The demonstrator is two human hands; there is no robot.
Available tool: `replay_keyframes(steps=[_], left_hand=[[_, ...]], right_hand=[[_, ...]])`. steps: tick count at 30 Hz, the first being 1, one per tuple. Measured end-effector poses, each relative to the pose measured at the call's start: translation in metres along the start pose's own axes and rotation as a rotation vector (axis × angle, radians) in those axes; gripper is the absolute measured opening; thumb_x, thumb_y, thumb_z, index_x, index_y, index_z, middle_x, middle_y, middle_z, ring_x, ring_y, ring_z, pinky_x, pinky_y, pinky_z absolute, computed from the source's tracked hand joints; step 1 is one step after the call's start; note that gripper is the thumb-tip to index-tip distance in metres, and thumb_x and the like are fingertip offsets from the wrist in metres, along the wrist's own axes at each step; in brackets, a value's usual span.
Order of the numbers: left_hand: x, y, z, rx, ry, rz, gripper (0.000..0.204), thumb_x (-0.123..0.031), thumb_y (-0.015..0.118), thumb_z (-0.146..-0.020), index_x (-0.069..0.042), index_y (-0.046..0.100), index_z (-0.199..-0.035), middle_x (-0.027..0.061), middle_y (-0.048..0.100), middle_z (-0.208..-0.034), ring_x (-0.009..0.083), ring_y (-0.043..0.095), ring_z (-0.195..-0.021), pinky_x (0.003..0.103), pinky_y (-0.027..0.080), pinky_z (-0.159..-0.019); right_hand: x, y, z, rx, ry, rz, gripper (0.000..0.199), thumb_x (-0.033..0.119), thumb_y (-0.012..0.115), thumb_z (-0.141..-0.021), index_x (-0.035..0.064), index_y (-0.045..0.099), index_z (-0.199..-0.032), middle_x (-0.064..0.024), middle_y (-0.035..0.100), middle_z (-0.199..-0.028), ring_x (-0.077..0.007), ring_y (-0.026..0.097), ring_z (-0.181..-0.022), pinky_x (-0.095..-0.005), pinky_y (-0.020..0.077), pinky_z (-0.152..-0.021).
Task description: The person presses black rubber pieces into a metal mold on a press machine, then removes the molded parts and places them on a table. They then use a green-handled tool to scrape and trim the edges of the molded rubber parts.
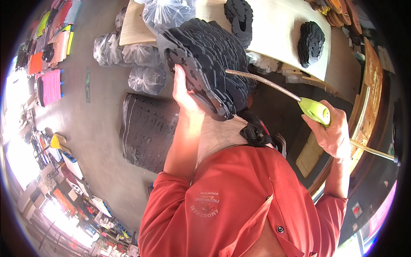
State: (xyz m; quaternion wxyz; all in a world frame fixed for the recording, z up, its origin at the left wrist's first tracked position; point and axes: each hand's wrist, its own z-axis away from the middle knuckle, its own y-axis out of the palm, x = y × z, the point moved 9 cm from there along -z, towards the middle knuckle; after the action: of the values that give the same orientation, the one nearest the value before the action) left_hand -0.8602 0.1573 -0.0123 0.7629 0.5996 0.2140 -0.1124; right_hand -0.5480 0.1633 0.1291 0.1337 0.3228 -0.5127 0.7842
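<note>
My left hand (187, 95) grips the near left side of a thick stack of black shoe soles (209, 51), thumb up along the outermost one. The stack is held tilted on edge above my lap. In my right hand (334, 132) is a tool with a lime-green handle (314, 110) and a long, bent metal rod (265, 80). The rod's tip lies over the right side of the stack; whether it touches cannot be told. A thin tan tube (370, 150) runs rightward from behind my right hand. My right fingers are partly hidden behind the handle.
A pale board table (278, 25) ahead bears a clear plastic bag (168, 13) and black soles (311, 43). Bagged bundles (147, 79) rest on the floor by it. A dark sheet-like stack (147, 130) stands at my left, a worn wooden board (369, 103) at my right.
</note>
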Motion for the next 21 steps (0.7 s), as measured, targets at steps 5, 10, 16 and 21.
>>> replay_keyframes(steps=[5,10,16,21], left_hand=[[-0.002,-0.010,-0.003,-0.119,-0.029,-0.037,0.051,-0.046,0.054,-0.110,-0.006,0.062,-0.139,0.0090,0.071,-0.125,0.0245,0.068,-0.112,0.043,0.054,-0.100],[-0.002,-0.011,0.000,-0.231,-0.005,-0.006,0.070,-0.059,0.047,-0.108,-0.004,0.052,-0.152,0.0137,0.062,-0.146,0.0315,0.062,-0.129,0.051,0.049,-0.113],[-0.010,0.003,-0.005,-0.079,-0.021,0.063,0.080,-0.069,0.042,-0.105,-0.006,0.050,-0.154,0.0172,0.059,-0.148,0.0354,0.060,-0.131,0.053,0.048,-0.114],[-0.023,0.043,-0.015,0.332,-0.072,0.147,0.084,-0.071,0.043,-0.104,-0.006,0.047,-0.157,0.0188,0.054,-0.154,0.0390,0.052,-0.142,0.056,0.043,-0.120]], right_hand=[[0.005,0.003,0.005,0.023,-0.062,0.011,0.022,0.012,0.084,-0.088,-0.0003,0.071,-0.100,-0.0148,0.070,-0.076,-0.0267,0.069,-0.066,-0.0355,0.0526,-0.063],[-0.011,-0.006,0.009,-0.030,0.037,0.022,0.022,0.013,0.082,-0.091,-0.0007,0.072,-0.105,-0.0135,0.069,-0.074,-0.0222,0.063,-0.061,-0.0322,0.0501,-0.062],[-0.018,0.006,0.025,0.089,-0.043,-0.128,0.026,0.013,0.087,-0.087,0.0010,0.073,-0.105,-0.0136,0.069,-0.074,-0.0277,0.067,-0.064,-0.0358,0.0518,-0.064],[-0.037,-0.007,0.036,-0.123,0.131,0.034,0.028,0.014,0.087,-0.086,0.0012,0.075,-0.108,-0.0121,0.073,-0.077,-0.0255,0.069,-0.066,-0.0349,0.0541,-0.065]])
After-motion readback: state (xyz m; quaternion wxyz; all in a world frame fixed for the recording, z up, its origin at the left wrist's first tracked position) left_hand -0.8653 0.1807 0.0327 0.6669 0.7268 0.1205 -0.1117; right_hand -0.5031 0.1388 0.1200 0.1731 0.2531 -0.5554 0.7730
